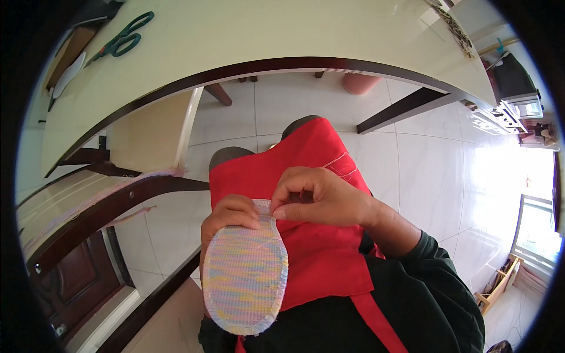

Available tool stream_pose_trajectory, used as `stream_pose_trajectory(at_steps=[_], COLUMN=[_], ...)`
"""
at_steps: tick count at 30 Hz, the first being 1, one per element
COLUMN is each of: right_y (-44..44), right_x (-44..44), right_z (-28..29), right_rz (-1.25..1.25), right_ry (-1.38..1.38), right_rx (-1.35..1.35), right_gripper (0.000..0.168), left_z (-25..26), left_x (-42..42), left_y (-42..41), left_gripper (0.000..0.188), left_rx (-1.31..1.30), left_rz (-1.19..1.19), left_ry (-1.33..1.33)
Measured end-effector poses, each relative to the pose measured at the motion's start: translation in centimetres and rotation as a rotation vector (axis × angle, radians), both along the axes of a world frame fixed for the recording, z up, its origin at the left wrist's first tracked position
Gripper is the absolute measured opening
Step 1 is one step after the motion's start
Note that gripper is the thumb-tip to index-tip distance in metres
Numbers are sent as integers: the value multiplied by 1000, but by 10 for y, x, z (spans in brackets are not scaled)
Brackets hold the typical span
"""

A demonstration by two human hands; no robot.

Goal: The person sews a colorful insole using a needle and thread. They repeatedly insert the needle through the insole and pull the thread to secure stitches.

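Observation:
A pastel, multicoloured woven insole (247, 278) with a pale bound edge lies over the left side of a red apron (326, 260). My left hand (231, 216) grips it near its narrower end, fingers over the top. At the insole's right edge, my right hand (313, 196) pinches with thumb and forefinger; whatever is between the fingertips is too small to make out. Loose pale thread (346, 167) lies on the apron just beyond my right hand. A short strand of thread also shows on the insole's surface.
Green-handled scissors (121, 42) lie on the cream table (282, 31), beside a white pointed object (70, 75). Dark strands (454, 28) rest at its far right. A wooden chair (128, 198) with pastel yarn over it stands at left. A pink bin (359, 83) is under the table.

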State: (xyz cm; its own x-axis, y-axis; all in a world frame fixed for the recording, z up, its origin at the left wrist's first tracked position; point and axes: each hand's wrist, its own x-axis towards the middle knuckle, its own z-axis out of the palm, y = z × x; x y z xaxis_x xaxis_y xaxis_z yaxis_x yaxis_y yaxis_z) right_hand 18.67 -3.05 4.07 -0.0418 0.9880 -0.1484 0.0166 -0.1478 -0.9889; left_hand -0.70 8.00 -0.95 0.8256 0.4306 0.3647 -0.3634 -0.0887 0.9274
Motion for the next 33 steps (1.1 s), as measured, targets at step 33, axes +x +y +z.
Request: stream_pose_trajectory(at_steps=[33], right_y=[-209], right_x=[216], right_z=[-152], right_rz=[-1616], right_ry=[902], right_rx=[50], right_gripper=[17], left_z=[10], left_x=[9], left_y=[-13], left_gripper=[35], left_rx=[-865], left_rz=[196], left_ry=[253])
